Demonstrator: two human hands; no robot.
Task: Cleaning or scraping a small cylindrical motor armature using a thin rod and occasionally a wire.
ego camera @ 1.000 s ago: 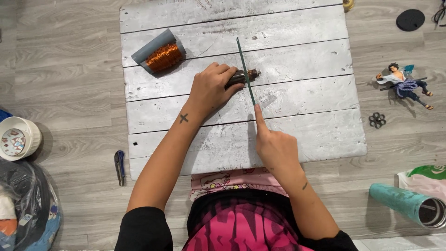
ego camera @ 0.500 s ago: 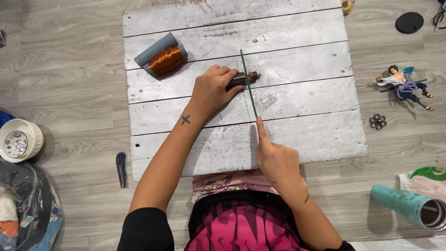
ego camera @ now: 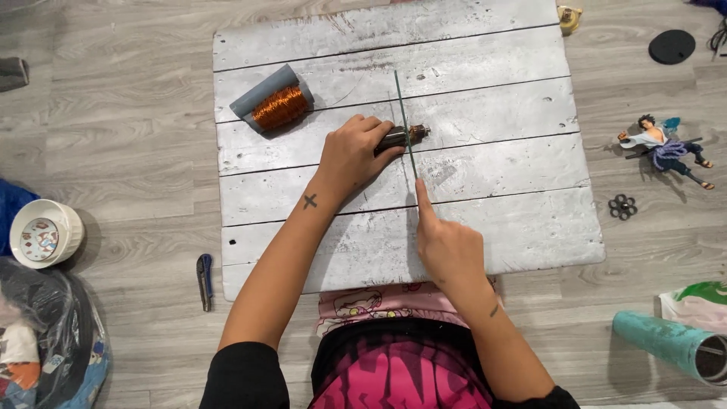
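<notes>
White plank board (ego camera: 492, 227) (broad bare margins): left hand (ego camera: 352, 155) grips dark cylinder (ego camera: 401, 137).

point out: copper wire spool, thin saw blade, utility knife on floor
copper wire spool (ego camera: 280, 107), head view, on the copper winding
thin saw blade (ego camera: 402, 106), head view, on the upper stretch
utility knife (ego camera: 204, 280), head view, mid-body

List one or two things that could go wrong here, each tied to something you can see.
1. The right hand steers the thin blade with its forefinger on top; a slip could send it toward the left hand, whose fingers grip the small brown cylinder right beside the cut.
2. The cylinder is round and only hand-held on the board, so it may roll.
</notes>
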